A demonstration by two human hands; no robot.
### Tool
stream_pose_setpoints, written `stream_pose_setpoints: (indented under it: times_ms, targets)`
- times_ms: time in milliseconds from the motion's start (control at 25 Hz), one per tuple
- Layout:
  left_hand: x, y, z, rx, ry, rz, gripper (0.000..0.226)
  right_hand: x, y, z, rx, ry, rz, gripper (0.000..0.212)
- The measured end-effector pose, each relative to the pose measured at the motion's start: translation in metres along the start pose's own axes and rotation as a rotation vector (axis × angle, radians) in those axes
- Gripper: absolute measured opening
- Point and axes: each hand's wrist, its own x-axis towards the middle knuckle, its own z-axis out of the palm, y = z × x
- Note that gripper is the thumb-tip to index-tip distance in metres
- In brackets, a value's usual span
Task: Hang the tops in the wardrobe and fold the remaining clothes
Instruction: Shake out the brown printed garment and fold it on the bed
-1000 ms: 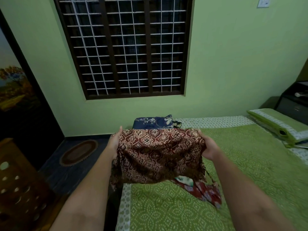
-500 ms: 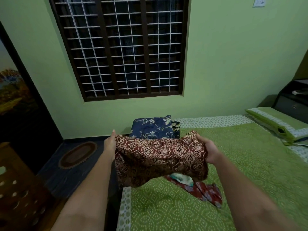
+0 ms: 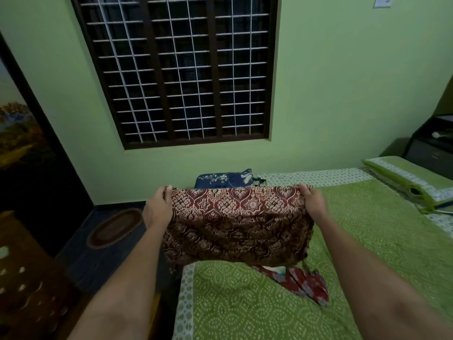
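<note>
Maroon-and-cream medallion-print cloth (image 3: 235,222), navy floral garment (image 3: 223,179), green white-dotted bedspread (image 3: 245,303), red floral garment (image 3: 304,283), plain green wall (image 3: 343,94)

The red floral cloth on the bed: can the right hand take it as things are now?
Probably not yet: the right hand grips the maroon patterned garment, which hangs partly over the red floral cloth. Otherwise nothing blocks it.

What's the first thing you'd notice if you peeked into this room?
The maroon patterned cloth stands out, stretched wide over the green dotted bedspread, gripped at its top corners by the left hand and the right hand. Above it, a big dark barred window fills the green wall.
</note>
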Motion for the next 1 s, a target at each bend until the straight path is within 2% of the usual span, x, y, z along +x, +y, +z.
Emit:
stream_pose_setpoints:
  times_ms: [120,240,320,400,440,520,600,680,720,800,920,960,1000]
  targets:
    - [0.012,-0.001,0.007,-0.025,-0.094,-0.133,0.040,0.010,-0.002,-0.002,-0.253,-0.048,0.045,0.045]
    - [0.015,-0.019,0.019,-0.138,-0.215,-0.285,0.031,0.006,0.010,-0.001,-0.363,-0.141,0.146,0.052]
    - [0.017,-0.034,0.024,-0.171,-0.283,-0.336,0.020,0.008,0.021,0.001,-0.272,-0.167,0.184,0.047]
    - [0.021,-0.047,0.030,-0.284,-0.361,-0.357,0.010,0.008,0.029,0.000,-0.123,-0.203,0.179,0.027]
    - [0.021,-0.049,0.028,-0.344,-0.438,-0.380,0.008,0.008,0.033,0.000,-0.063,-0.247,0.209,0.026]
    - [0.016,-0.047,0.020,-0.370,-0.646,-0.440,0.017,0.001,0.037,-0.003,0.085,-0.381,0.333,0.034]
    - [0.015,-0.045,0.012,-0.283,-0.871,-0.456,0.031,-0.010,0.030,-0.008,0.117,-0.531,0.384,0.036]
    - [0.020,-0.048,0.007,-0.134,-1.079,-0.384,0.050,-0.009,0.036,-0.010,-0.029,-0.668,0.337,0.060]
    - [0.023,-0.051,0.010,-0.011,-1.126,-0.318,0.054,-0.009,0.040,-0.010,-0.118,-0.730,0.291,0.070]
    - [0.026,-0.058,0.014,0.197,-1.128,-0.201,0.054,-0.009,0.044,-0.007,-0.258,-0.754,0.218,0.060]
    - [0.022,-0.055,0.017,0.289,-1.042,-0.067,0.031,-0.007,0.045,-0.009,-0.459,-0.722,0.121,0.037]
    - [0.023,-0.055,0.018,0.313,-1.009,-0.041,0.028,-0.006,0.046,-0.010,-0.500,-0.724,0.099,0.034]
    - [0.025,-0.057,0.019,0.329,-0.976,-0.027,0.028,-0.004,0.047,-0.011,-0.524,-0.704,0.089,0.041]
